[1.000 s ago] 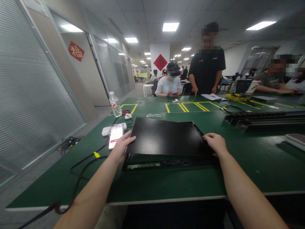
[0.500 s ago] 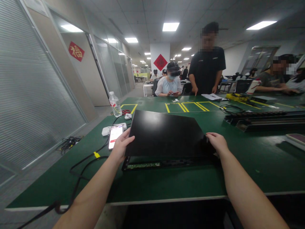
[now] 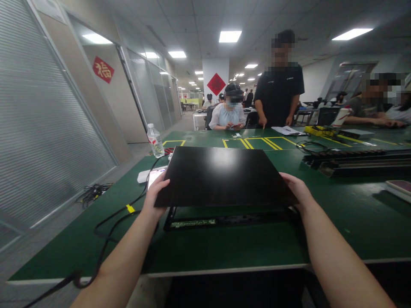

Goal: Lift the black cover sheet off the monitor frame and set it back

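On my feed, my left hand [image 3: 156, 196] and right hand [image 3: 298, 190] grip the black display panel [image 3: 221, 179], straighter than before, above a black frame [image 3: 240, 220], hiding more of the smartphone [image 3: 155, 175] near the water bottle [image 3: 155, 141].

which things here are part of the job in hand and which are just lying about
Seemingly in the job:
flat black rectangular panel, held by the left hand and right hand
black frame with a green circuit strip, partly hidden by the panel

Apparently just lying about:
clear plastic bottle with red-and-white label
phone with lit white screen
long black bars
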{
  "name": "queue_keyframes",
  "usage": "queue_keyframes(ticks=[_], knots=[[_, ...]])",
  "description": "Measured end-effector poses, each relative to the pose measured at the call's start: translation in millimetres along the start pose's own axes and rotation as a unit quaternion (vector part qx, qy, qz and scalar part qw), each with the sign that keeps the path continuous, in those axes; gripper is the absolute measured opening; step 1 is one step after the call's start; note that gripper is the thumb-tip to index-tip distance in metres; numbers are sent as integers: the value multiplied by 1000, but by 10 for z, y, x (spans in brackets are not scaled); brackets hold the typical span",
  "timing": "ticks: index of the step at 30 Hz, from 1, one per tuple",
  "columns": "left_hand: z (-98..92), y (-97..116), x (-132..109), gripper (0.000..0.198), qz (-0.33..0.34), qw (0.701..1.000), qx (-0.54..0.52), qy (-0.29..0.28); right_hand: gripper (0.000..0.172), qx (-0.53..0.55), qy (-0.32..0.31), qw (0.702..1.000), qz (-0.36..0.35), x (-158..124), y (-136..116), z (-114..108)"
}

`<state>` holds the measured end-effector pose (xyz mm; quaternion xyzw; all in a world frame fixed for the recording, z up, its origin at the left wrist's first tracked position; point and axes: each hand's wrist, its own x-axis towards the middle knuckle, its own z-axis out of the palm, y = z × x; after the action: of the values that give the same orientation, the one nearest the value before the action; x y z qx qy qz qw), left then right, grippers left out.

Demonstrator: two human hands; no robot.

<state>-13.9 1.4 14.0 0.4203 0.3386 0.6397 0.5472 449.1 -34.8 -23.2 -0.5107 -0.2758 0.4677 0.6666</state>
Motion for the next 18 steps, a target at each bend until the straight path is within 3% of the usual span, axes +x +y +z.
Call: queue_keyframes(ticks=[2, 5, 10, 14, 18], knots=[[-10, 9, 19, 52, -4, 1000, -4, -1, 30, 66, -34, 997, -11, -86, -71, 43], [-32, -5, 40, 52, -16, 1000, -9, -1, 24, 97, -56, 994, 5, -148, -114, 48], [-60, -62, 76, 49, -41, 999, -10, 28, 22, 139, -50, 989, 30, -60, -76, -54], [17, -72, 76, 32, -130, 991, 6, 28, 25, 190, -15, 982, 6, 38, -71, -153], [125, -32, 50, 9, -105, 987, 10, 125, 27, 235, 27, 971, -35, 80, -82, -192]])
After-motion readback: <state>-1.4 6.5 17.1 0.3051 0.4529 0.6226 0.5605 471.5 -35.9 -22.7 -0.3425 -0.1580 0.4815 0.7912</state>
